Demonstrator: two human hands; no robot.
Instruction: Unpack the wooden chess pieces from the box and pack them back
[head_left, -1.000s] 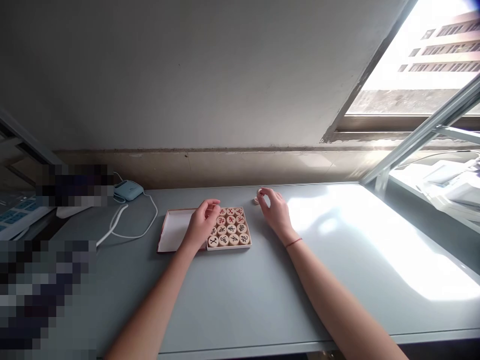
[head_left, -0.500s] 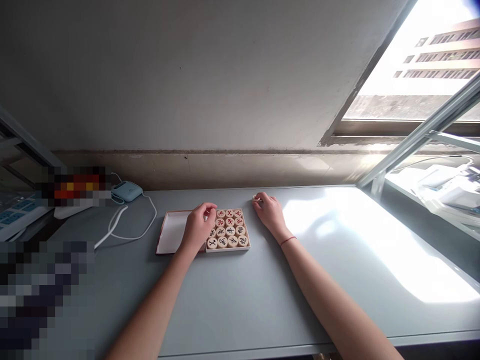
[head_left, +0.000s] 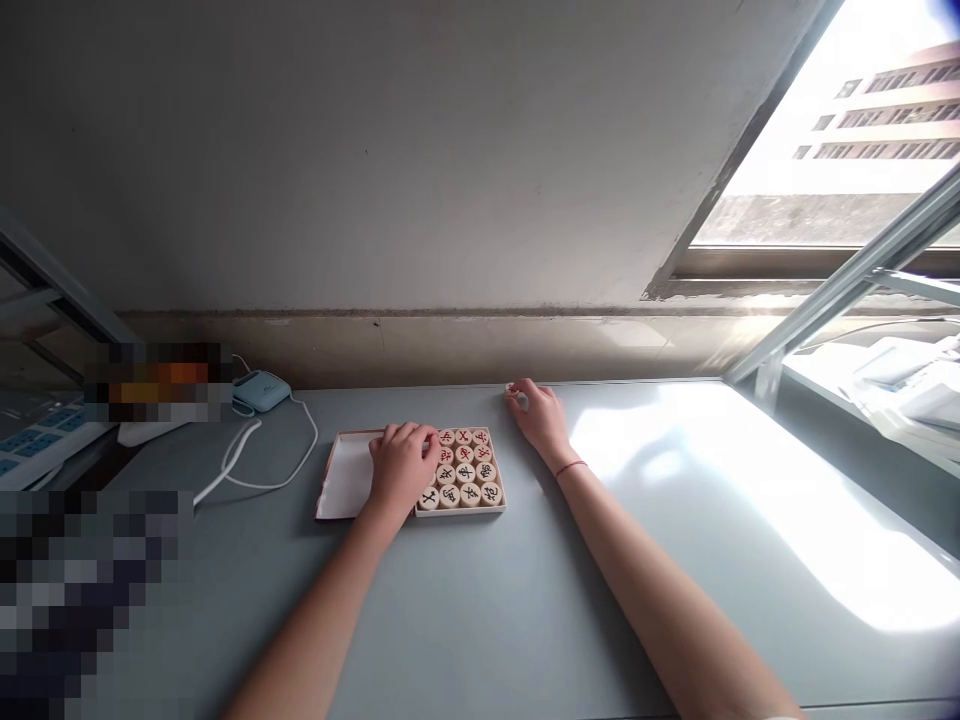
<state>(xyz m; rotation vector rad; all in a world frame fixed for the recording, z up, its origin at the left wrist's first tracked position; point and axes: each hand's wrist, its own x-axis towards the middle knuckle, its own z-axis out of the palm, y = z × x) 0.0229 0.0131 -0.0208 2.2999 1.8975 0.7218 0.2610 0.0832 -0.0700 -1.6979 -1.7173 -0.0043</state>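
An open box [head_left: 461, 511] holds several round wooden pieces [head_left: 465, 473] in rows, with red characters at the back and black ones at the front. Its white-lined lid [head_left: 346, 477] lies open on the left. My left hand [head_left: 403, 462] is over the box's left edge, fingers curled at the back left pieces; whatever is between the fingertips is hidden. Farther back and to the right, my right hand [head_left: 538, 415] rests on the desk, thumb and fingers closed on a round piece [head_left: 510, 390] near the desk's back edge.
A light blue device [head_left: 261, 391] with a white cable [head_left: 309, 452] sits at the back left, near a power strip [head_left: 46, 440]. Metal frame bars [head_left: 840, 280] stand at the right. Bright sunlight falls across the desk's [head_left: 465, 620] right side.
My left hand has shifted slightly, its fingers now curling lower at the box's back left pieces. My right hand stays around the piece at the back. The whole view has moved a little.
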